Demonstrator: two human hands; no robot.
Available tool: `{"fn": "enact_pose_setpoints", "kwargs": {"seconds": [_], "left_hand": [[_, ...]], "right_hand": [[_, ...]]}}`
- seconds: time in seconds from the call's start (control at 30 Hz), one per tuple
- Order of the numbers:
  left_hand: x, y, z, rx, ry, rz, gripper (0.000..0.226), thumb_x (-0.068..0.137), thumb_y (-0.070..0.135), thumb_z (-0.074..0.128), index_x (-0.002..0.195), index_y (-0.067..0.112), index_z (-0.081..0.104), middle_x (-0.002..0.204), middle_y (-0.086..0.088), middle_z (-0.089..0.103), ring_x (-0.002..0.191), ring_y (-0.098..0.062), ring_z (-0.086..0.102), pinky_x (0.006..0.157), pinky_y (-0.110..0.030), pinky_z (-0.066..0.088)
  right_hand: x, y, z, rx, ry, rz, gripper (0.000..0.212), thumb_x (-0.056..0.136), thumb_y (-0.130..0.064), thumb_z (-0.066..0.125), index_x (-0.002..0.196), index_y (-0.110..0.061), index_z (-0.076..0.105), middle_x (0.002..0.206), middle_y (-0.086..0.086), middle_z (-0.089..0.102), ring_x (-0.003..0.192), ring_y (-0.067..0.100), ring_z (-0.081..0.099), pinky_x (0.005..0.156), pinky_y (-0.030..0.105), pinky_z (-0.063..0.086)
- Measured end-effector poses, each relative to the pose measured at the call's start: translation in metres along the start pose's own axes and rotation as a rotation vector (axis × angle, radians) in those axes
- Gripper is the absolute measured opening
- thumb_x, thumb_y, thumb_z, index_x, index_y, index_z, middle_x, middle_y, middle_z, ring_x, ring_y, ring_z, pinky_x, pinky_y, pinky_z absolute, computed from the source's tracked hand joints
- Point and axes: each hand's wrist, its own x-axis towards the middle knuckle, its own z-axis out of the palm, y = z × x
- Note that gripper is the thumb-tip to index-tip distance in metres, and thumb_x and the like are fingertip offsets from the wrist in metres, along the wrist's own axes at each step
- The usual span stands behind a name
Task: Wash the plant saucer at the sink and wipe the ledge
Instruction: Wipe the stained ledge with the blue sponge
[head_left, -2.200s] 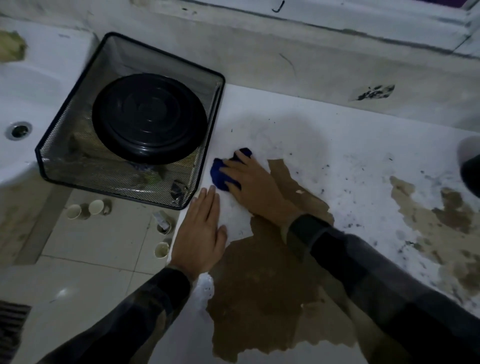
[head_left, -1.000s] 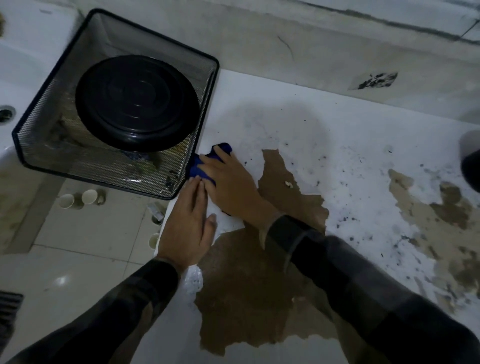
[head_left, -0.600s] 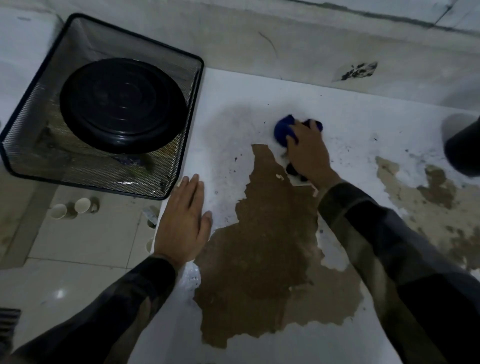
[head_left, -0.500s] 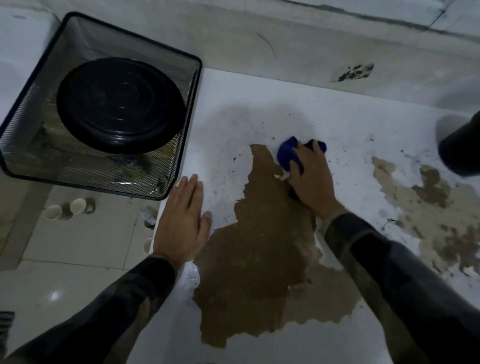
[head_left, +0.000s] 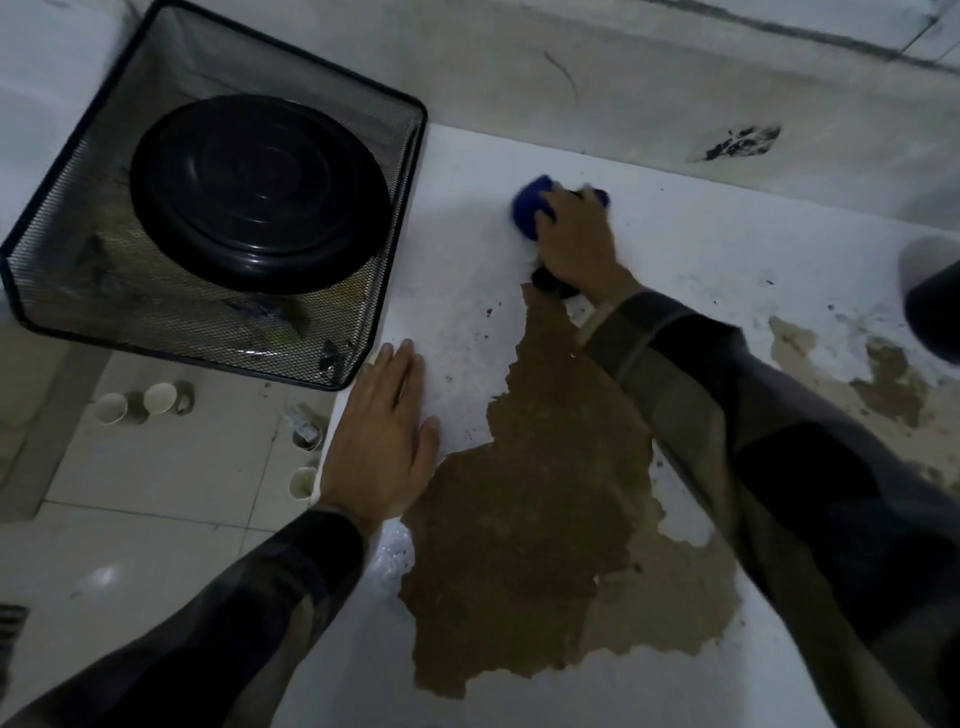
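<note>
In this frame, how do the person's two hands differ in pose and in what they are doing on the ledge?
The left hand lies flat and open, fingers together, near the ledge's left edge, holding nothing. The right hand is curled over a blue cloth, reaching farther back toward the wall. Both rest on the white ledge and wear dark sleeves.

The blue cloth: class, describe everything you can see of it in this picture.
The blue cloth is deep blue, soft-looking and bunched into a wad. It lies on the white ledge near the back wall, beyond the large brown patch. The right hand presses on it from above and hides most of it; blue shows past the fingers at both sides. Its full shape cannot be seen.
</note>
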Motion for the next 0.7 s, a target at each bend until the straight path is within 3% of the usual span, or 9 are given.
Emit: {"fn": "enact_pose_setpoints", "kwargs": {"seconds": [0.13, 0.2, 0.33, 0.4, 0.47, 0.6, 0.7], "left_hand": [[-0.001, 0.002, -0.003, -0.086, 0.028, -0.005, 0.066, 0.095, 0.036, 0.027, 0.148, 0.000, 0.018, 0.156, -0.017, 0.016, 0.146, -0.028, 0.011, 0.120, -0.037, 0.008], [-0.002, 0.002, -0.004, -0.141, 0.053, -0.013, 0.064, 0.094, 0.033, 0.029, 0.148, -0.001, 0.020, 0.154, -0.019, 0.020, 0.144, -0.029, 0.016, 0.119, -0.037, 0.012], [-0.003, 0.006, -0.010, -0.227, 0.117, -0.011, 0.057, 0.093, 0.029, 0.032, 0.141, -0.001, 0.033, 0.142, -0.020, 0.035, 0.131, -0.031, 0.034, 0.111, -0.041, 0.029], [-0.006, 0.008, -0.011, -0.233, 0.129, -0.003, 0.053, 0.091, 0.028, 0.034, 0.135, 0.000, 0.040, 0.131, -0.018, 0.042, 0.120, -0.030, 0.040, 0.103, -0.043, 0.036], [-0.008, 0.008, -0.012, -0.233, 0.119, -0.011, 0.052, 0.089, 0.028, 0.035, 0.132, 0.000, 0.043, 0.128, -0.018, 0.045, 0.115, -0.029, 0.042, 0.098, -0.046, 0.040], [-0.010, 0.005, -0.010, -0.191, 0.106, -0.056, 0.054, 0.091, 0.029, 0.035, 0.136, 0.000, 0.038, 0.134, -0.018, 0.042, 0.122, -0.028, 0.038, 0.105, -0.040, 0.036], [-0.011, 0.004, -0.009, -0.157, 0.078, -0.043, 0.055, 0.093, 0.031, 0.032, 0.137, -0.002, 0.039, 0.137, -0.020, 0.044, 0.126, -0.031, 0.039, 0.109, -0.041, 0.033]], "right_hand": [[-0.030, -0.060, 0.026, 0.069, -0.134, -0.356, 0.035, 0.098, -0.013, 0.041, 0.128, 0.002, 0.053, 0.139, 0.017, 0.047, 0.128, 0.038, 0.036, 0.108, 0.032, 0.018], [-0.057, -0.069, 0.034, 0.096, -0.126, -0.430, 0.033, 0.096, -0.011, 0.044, 0.123, 0.004, 0.056, 0.133, 0.018, 0.053, 0.128, 0.040, 0.036, 0.106, 0.033, 0.018], [-0.123, -0.069, 0.045, 0.101, -0.144, -0.538, 0.031, 0.088, -0.010, 0.050, 0.112, 0.003, 0.064, 0.123, 0.020, 0.061, 0.125, 0.043, 0.046, 0.108, 0.048, 0.030], [-0.147, -0.061, 0.047, 0.105, -0.187, -0.542, 0.030, 0.085, -0.009, 0.053, 0.108, 0.006, 0.066, 0.114, 0.022, 0.065, 0.115, 0.043, 0.055, 0.100, 0.056, 0.041], [-0.157, -0.051, 0.038, 0.146, -0.146, -0.481, 0.035, 0.086, -0.012, 0.047, 0.109, 0.010, 0.063, 0.109, 0.027, 0.065, 0.107, 0.045, 0.060, 0.094, 0.058, 0.046], [-0.154, -0.013, -0.010, 0.200, 0.052, -0.124, 0.036, 0.095, -0.004, 0.042, 0.130, -0.001, 0.048, 0.126, 0.019, 0.054, 0.114, 0.034, 0.053, 0.105, 0.036, 0.035], [-0.150, 0.042, -0.031, 0.141, 0.204, 0.120, 0.034, 0.098, -0.012, 0.041, 0.130, -0.005, 0.050, 0.133, 0.018, 0.049, 0.122, 0.036, 0.046, 0.106, 0.042, 0.035]]}}
